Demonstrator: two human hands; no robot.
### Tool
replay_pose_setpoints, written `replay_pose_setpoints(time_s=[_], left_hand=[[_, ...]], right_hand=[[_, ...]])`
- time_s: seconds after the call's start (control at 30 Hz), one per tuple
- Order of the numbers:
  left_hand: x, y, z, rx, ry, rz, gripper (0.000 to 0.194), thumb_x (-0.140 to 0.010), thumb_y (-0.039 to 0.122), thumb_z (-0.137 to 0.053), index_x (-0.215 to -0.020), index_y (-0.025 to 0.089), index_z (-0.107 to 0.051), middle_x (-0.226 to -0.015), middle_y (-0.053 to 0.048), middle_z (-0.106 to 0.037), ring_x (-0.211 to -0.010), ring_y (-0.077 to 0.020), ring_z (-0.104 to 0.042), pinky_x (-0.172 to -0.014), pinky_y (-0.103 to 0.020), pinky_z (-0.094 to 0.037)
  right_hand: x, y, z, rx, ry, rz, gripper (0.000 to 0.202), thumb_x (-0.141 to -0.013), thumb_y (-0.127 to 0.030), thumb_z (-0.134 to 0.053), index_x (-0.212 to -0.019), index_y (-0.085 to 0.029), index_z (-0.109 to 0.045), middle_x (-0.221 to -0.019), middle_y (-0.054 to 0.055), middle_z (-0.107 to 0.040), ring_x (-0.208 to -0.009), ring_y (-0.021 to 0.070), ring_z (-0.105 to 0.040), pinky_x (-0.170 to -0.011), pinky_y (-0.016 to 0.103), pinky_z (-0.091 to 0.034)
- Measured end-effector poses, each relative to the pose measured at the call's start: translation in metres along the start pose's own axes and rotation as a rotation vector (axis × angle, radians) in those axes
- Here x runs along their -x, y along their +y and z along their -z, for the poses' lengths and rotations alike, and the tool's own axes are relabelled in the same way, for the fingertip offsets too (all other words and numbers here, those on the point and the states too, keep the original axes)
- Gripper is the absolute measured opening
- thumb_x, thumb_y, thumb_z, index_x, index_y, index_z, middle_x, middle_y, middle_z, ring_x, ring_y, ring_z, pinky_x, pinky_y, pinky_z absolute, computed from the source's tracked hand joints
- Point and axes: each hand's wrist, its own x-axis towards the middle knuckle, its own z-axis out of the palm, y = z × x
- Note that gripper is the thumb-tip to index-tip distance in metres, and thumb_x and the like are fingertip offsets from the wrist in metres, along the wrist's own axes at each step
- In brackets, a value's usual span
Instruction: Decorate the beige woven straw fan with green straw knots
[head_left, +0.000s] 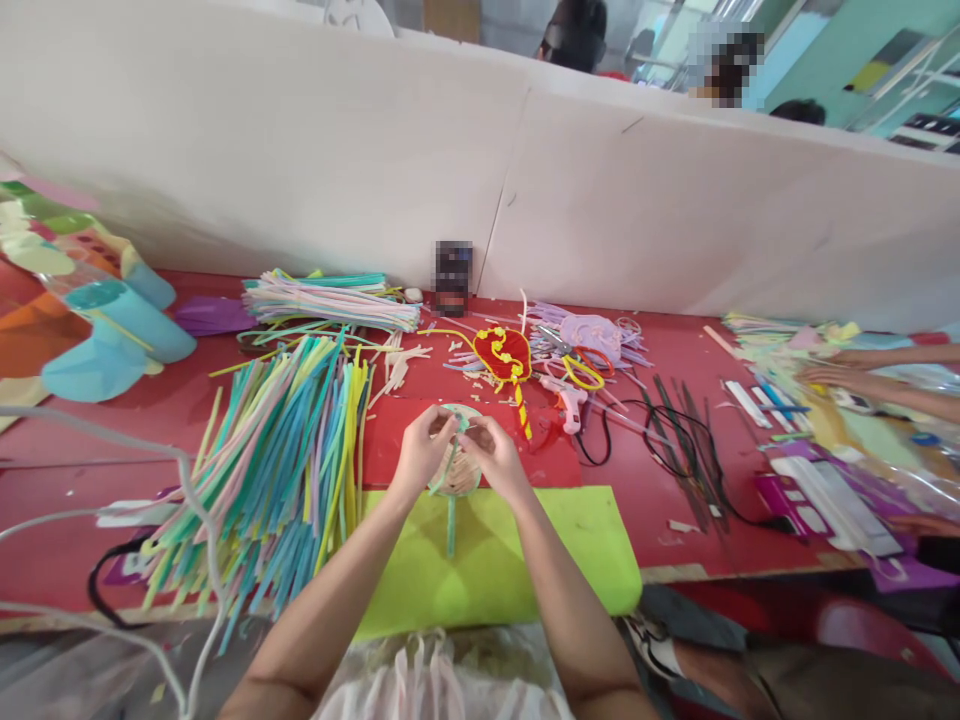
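A small round fan [466, 477] made of pipe cleaners, cream with a pale green rim, is between my hands. Its green twisted handle [451, 530] points toward me over the lime-green sheet [577, 550]. My left hand [427, 445] is closed in a pinch at the fan's upper left, near a green pipe-cleaner strand. From the right, my right hand [492, 452] pinches at the upper part of the same fan, its fingertips close to the left ones. What exactly lies between the fingertips is too small to make out.
Bundled pipe cleaners [292, 460] lie left. Beyond my hands are a red-and-yellow fan [502, 356], scissors [574, 358] and a pink glue gun [571, 402] with a black cord. Another person's arms [885, 375] reach in from the right. A white partition [375, 160] rises behind.
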Motion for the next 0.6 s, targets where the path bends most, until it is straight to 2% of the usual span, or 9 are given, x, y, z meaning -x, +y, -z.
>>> replay_pose_setpoints(time_s=[0.13, 0.27, 0.4, 0.5, 0.6], left_hand=[[0.001, 0.002, -0.005, 0.047, 0.014, 0.018, 0.016, -0.081, 0.033, -0.054, -0.079, 0.017, -0.058, -0.075, -0.001, -0.064, -0.072, -0.0138, -0.061, -0.069, -0.024, -0.047], [0.004, 0.003, -0.007, 0.075, 0.035, 0.014, 0.014, -0.08, 0.03, -0.056, -0.082, 0.017, -0.059, -0.078, -0.002, -0.065, -0.075, -0.0142, -0.062, -0.072, -0.024, -0.047], [0.005, 0.002, -0.008, 0.057, 0.114, -0.014, 0.014, -0.08, 0.03, -0.056, -0.081, 0.017, -0.059, -0.077, -0.001, -0.064, -0.074, -0.0137, -0.061, -0.072, -0.024, -0.047], [0.006, 0.002, -0.01, 0.054, 0.154, -0.028, 0.015, -0.079, 0.031, -0.057, -0.08, 0.016, -0.059, -0.076, -0.001, -0.063, -0.073, -0.0137, -0.061, -0.072, -0.024, -0.047], [0.007, 0.002, -0.012, 0.073, 0.142, -0.034, 0.015, -0.079, 0.031, -0.057, -0.08, 0.016, -0.059, -0.077, -0.001, -0.063, -0.074, -0.0137, -0.061, -0.073, -0.024, -0.048]], right_hand=[[0.002, 0.001, 0.005, 0.003, -0.01, -0.024, 0.023, -0.076, -0.039, -0.064, -0.087, -0.021, -0.056, -0.084, 0.003, -0.064, -0.083, 0.0183, -0.064, -0.079, 0.032, -0.05], [0.001, -0.003, 0.006, -0.109, -0.041, -0.051, 0.021, -0.077, -0.039, -0.062, -0.086, -0.022, -0.054, -0.08, 0.0, -0.061, -0.073, 0.016, -0.063, -0.071, 0.031, -0.054], [0.0, -0.008, 0.003, -0.199, -0.114, -0.076, 0.025, -0.076, -0.042, -0.064, -0.089, -0.024, -0.051, -0.078, -0.003, -0.057, -0.063, 0.0138, -0.061, -0.061, 0.03, -0.055], [-0.001, -0.009, 0.004, -0.129, -0.113, -0.061, 0.025, -0.077, -0.044, -0.062, -0.088, -0.023, -0.052, -0.071, -0.003, -0.056, -0.054, 0.0119, -0.057, -0.051, 0.025, -0.05], [-0.002, -0.009, 0.008, -0.016, -0.081, -0.031, 0.024, -0.081, -0.045, -0.058, -0.084, -0.022, -0.054, -0.066, -0.002, -0.057, -0.051, 0.0109, -0.053, -0.046, 0.023, -0.043]])
